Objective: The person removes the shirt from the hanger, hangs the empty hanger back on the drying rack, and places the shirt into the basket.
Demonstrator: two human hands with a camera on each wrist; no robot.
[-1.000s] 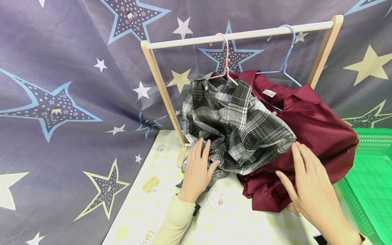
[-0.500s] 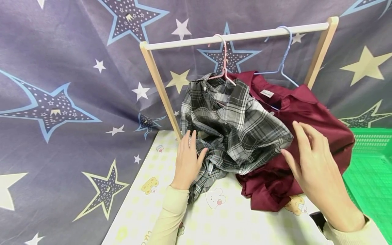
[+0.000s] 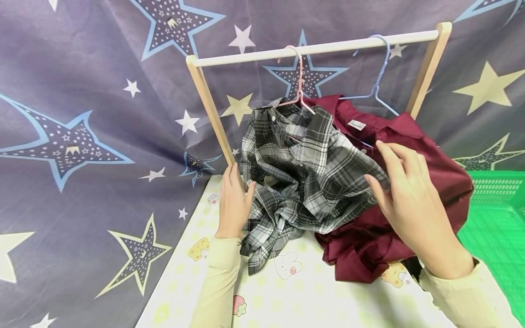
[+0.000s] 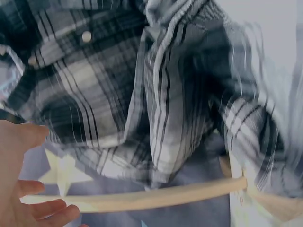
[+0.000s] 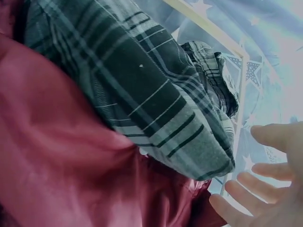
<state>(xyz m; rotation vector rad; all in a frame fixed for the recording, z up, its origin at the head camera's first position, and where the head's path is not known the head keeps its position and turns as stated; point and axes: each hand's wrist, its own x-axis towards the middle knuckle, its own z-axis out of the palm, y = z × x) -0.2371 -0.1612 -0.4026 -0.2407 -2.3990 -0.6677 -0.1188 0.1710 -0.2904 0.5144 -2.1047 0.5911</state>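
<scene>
A black, grey and white plaid shirt (image 3: 344, 159) hangs bunched on a pink hanger (image 3: 301, 86). Behind it to the right, a dark red shirt (image 3: 434, 173) hangs from a blue hanger (image 3: 377, 86). My left hand (image 3: 233, 205) is beside the plaid shirt's left side, by the rack's left post, fingers extended and holding nothing. In the left wrist view its fingers (image 4: 52, 210) are apart from the cloth. My right hand (image 3: 414, 209) is in front of the red shirt, near the plaid shirt's right edge. The right wrist view shows its fingers (image 5: 255, 184) spread, gripping nothing.
Both hangers hook over the white rail (image 3: 262, 55) of a small wooden rack, whose right post (image 3: 428, 73) stands at the back. A green plastic basket (image 3: 492, 218) is at the far right. A star-patterned curtain (image 3: 102, 191) backs the patterned table (image 3: 311, 300).
My left hand has moved left, away from the plaid shirt's lower folds, whose loose end now hangs lower. My right hand has risen slightly along the plaid shirt's right edge.
</scene>
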